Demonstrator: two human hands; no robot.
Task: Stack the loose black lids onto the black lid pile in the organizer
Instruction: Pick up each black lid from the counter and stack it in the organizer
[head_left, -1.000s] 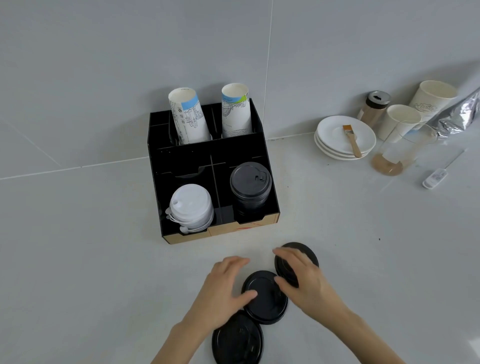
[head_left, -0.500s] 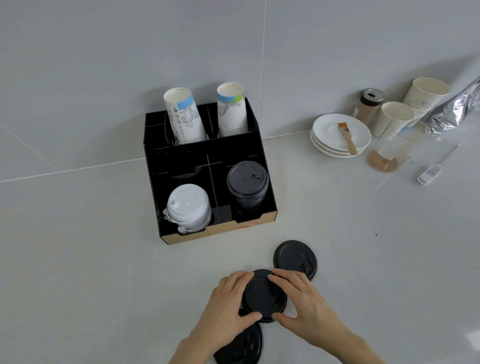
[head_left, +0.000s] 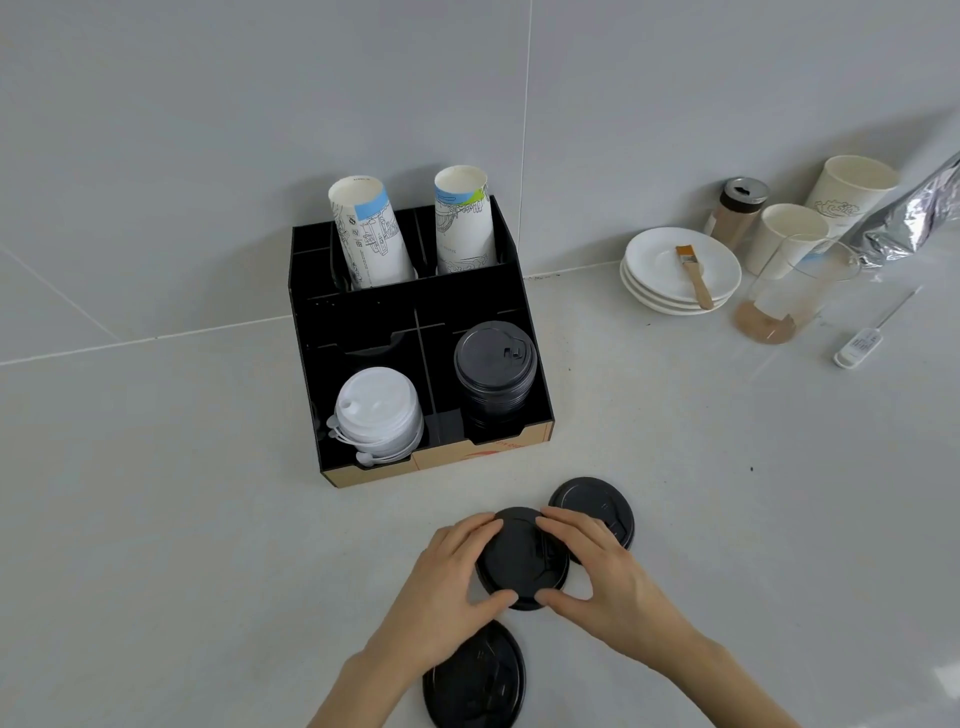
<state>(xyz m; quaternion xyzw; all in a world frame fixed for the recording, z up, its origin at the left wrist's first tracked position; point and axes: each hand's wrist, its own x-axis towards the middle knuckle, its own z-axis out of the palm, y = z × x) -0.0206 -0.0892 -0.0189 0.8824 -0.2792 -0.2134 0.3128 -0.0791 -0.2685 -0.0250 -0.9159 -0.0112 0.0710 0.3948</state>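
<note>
While a pale grey countertop (head_left: 156, 519) fills the lower part of the view and meets a tiled wall (head_left: 208, 104) behind, a black compartmented organizer (head_left: 358, 312) stands against that wall. Its two rear slots hold stacks of printed paper cups (head_left: 369, 234), tilted slightly back. The front left compartment holds a pile of white lids (head_left: 376, 410); the front right compartment holds the black lid pile (head_left: 495, 374), which rises above the front rim.

To the right along the wall sit a stack of white saucers (head_left: 670, 280) with a small brush (head_left: 693, 275) lying on top, two empty paper cups (head_left: 789, 236), a brown shaker jar (head_left: 735, 208), a clear glass with a brown residue (head_left: 784, 301), a silver foil bag (head_left: 909, 218) and a probe thermometer (head_left: 862, 343).

In front of the organizer lie three loose black lids. The middle lid (head_left: 519, 558) is held by both hands: the left hand (head_left: 441, 592) clamps its left edge with fingers over the far rim and thumb at the near rim, and the right hand (head_left: 602, 577) grips the right edge the same way. Whether it is lifted off the counter cannot be told. A second lid (head_left: 587, 499) lies just behind the right hand, partly covered by its fingers. The third lid (head_left: 483, 680) lies nearest the camera, partly under the left wrist.
</note>
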